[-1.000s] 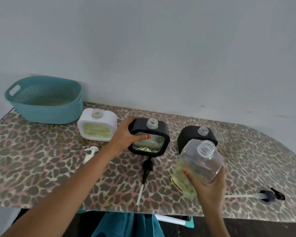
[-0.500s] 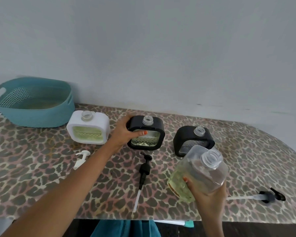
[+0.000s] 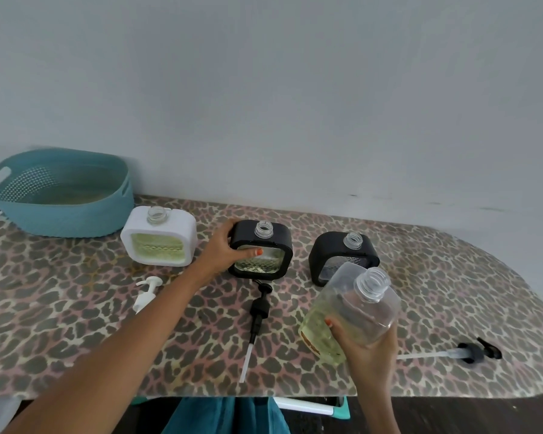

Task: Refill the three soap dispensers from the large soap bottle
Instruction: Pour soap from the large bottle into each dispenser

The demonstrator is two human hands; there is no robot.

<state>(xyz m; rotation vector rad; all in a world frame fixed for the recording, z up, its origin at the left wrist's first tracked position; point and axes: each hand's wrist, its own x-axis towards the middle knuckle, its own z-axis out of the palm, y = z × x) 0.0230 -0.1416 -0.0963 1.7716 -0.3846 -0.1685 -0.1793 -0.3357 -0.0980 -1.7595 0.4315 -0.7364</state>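
Three square soap dispensers stand uncapped in a row on the leopard-print board [image 3: 76, 308]. The white dispenser [image 3: 159, 237] on the left shows a high level of yellow-green soap. My left hand [image 3: 224, 250] grips the left side of the middle black dispenser [image 3: 264, 255], which is partly filled. The right black dispenser [image 3: 342, 255] looks nearly empty. My right hand [image 3: 365, 349] holds the large clear soap bottle [image 3: 351, 311] from below, capless, tilted with its neck up and to the right, in front of the right dispenser. Yellow soap lies in the bottle's lower part.
A teal perforated basket [image 3: 60, 211] sits at the back left against the wall. Three pump heads lie loose on the board: a white pump [image 3: 146, 292] near the left, a black pump [image 3: 259, 311] in the middle, another black pump [image 3: 474, 352] at the right edge.
The middle black dispenser has been set back upright on the board, farther from me. The large bottle has drifted slightly right and tilted further. The view has shifted a little.
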